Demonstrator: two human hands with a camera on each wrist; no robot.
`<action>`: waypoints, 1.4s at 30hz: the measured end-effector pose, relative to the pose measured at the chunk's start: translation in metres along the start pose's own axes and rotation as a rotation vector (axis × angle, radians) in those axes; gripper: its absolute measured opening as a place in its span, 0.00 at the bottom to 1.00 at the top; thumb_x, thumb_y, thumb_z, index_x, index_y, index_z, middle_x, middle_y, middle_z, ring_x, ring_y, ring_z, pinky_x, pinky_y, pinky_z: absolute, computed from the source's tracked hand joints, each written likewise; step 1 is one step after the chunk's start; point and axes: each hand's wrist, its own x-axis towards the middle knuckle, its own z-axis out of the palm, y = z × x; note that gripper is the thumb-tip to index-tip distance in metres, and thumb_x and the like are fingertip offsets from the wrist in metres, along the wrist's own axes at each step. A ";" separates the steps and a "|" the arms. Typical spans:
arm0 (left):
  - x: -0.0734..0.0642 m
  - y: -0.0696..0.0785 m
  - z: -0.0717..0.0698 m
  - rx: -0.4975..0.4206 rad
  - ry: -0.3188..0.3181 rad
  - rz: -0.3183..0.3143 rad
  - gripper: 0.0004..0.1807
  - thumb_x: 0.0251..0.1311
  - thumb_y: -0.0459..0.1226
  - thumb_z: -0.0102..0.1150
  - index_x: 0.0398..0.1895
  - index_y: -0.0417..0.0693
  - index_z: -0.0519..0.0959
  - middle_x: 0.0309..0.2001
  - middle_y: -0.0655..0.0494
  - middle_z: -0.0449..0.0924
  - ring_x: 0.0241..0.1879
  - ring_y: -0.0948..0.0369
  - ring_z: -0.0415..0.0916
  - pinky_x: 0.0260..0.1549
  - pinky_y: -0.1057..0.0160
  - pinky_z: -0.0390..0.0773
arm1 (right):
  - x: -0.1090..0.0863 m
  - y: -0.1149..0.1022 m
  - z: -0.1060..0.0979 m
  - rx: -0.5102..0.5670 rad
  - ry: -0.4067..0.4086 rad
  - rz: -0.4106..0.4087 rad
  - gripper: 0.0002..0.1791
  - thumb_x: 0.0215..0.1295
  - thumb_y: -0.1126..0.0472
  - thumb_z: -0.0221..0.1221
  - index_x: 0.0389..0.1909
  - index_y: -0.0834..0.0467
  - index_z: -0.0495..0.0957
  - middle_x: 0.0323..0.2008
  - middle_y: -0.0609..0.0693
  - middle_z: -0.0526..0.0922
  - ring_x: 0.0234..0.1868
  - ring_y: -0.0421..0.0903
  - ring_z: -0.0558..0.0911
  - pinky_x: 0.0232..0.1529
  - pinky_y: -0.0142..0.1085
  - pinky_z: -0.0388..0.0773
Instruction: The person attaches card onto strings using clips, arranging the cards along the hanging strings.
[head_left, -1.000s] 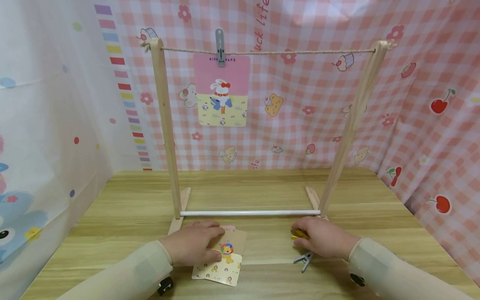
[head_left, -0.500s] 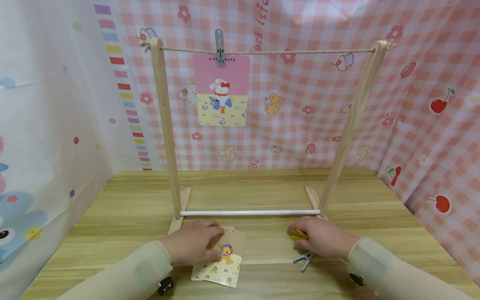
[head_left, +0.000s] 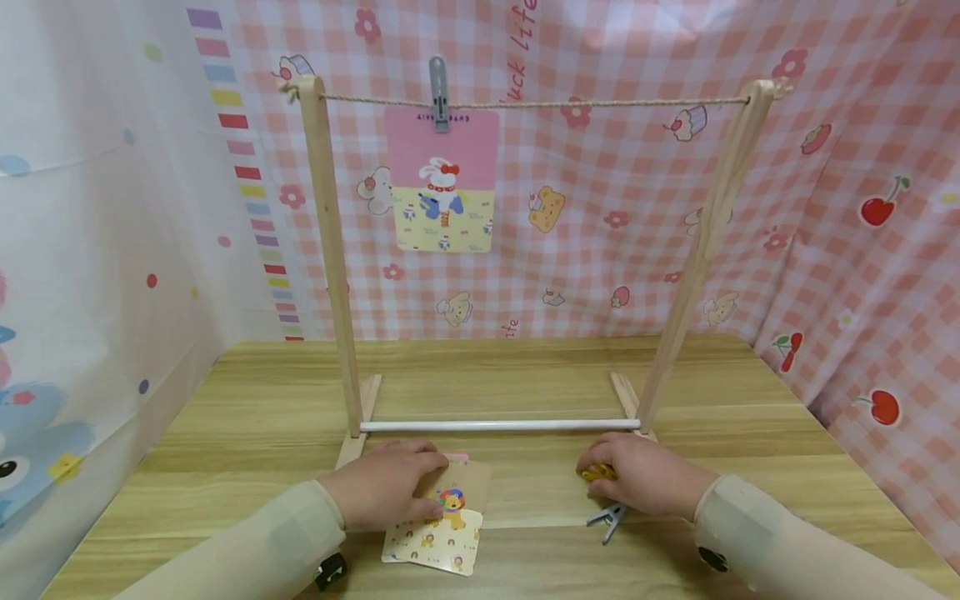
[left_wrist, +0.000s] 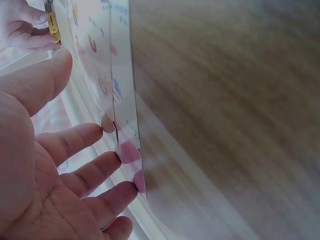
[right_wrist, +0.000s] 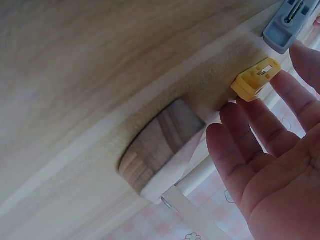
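Note:
My left hand [head_left: 386, 487] rests on a small stack of cards, its fingers spread loosely over their left side. On top lies a tan and cream card [head_left: 444, 546] with a lion picture; the pink edge of another card [head_left: 459, 457] peeks out behind it. In the left wrist view several fingertips touch the card edges. My right hand [head_left: 648, 475] lies on the table, fingertips touching a yellow clothes peg [right_wrist: 257, 80]. Its thumb is apart from that peg in the right wrist view. Close by the thumb lies a grey clothes peg [head_left: 609, 521].
A wooden frame [head_left: 330, 250] stands behind the hands, with a white bar [head_left: 498, 426] low across it and a twine line [head_left: 600, 105] at the top. A grey peg [head_left: 439, 87] holds a pink and yellow rabbit card [head_left: 442, 179] on the line. Patterned cloth [head_left: 585, 275] hangs behind.
The yellow peg has turned slightly under my right fingertips, and those fingers have shifted a little. My left hand and the hanging card stay where they were.

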 end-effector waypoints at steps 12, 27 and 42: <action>0.000 0.003 0.000 -0.012 0.029 -0.003 0.41 0.57 0.57 0.76 0.71 0.53 0.76 0.68 0.51 0.76 0.68 0.46 0.74 0.72 0.43 0.71 | 0.001 -0.001 -0.001 0.008 -0.012 0.000 0.13 0.64 0.56 0.74 0.48 0.50 0.87 0.49 0.43 0.86 0.50 0.44 0.85 0.51 0.42 0.85; 0.000 -0.002 0.001 -0.043 0.039 -0.048 0.51 0.49 0.61 0.79 0.73 0.47 0.73 0.67 0.49 0.75 0.68 0.48 0.71 0.70 0.45 0.73 | 0.003 -0.004 -0.001 0.021 -0.004 0.049 0.11 0.63 0.62 0.72 0.45 0.53 0.86 0.41 0.40 0.84 0.41 0.36 0.81 0.42 0.35 0.82; 0.002 -0.003 0.000 -0.094 0.013 -0.069 0.55 0.38 0.63 0.84 0.70 0.49 0.75 0.62 0.52 0.75 0.64 0.50 0.71 0.67 0.44 0.74 | 0.005 -0.009 -0.003 -0.031 0.105 0.033 0.22 0.63 0.65 0.69 0.58 0.62 0.83 0.50 0.51 0.87 0.44 0.40 0.83 0.49 0.43 0.86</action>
